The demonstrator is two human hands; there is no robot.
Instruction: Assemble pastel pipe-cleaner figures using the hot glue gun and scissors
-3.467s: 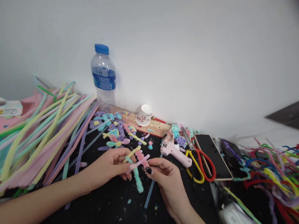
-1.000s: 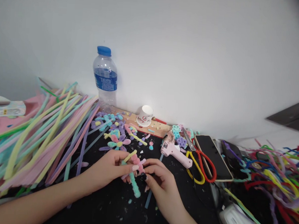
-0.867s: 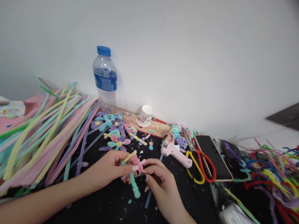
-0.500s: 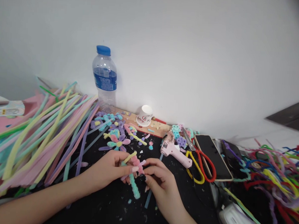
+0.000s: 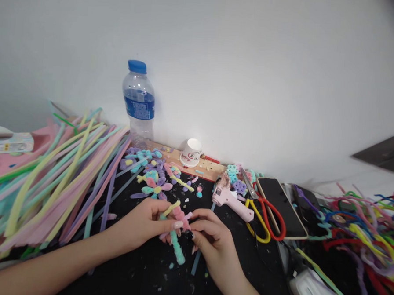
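Between both hands is a small pipe-cleaner piece, with pink, yellow, lilac and mint parts; its mint end hangs down. My left hand pinches it from the left, thumb across the front. From the other side, my right hand closes thumb and fingers on its pink and lilac part. The fingers hide some of the piece. Just behind my left hand lies a pipe-cleaner flower with a yellow centre. A pink hot glue gun rests beyond my right hand, a glue stick below it.
Loose pastel pipe cleaners spread along the left. Against the wall stand a bottle and a paper cup. Scissors and a phone lie to the right, with tangled bright pipe cleaners and a white device.
Both hands keep their hold on the pipe-cleaner piece. Its mint end hangs very slightly lower; the rest of the scene shifts only a little with the view.
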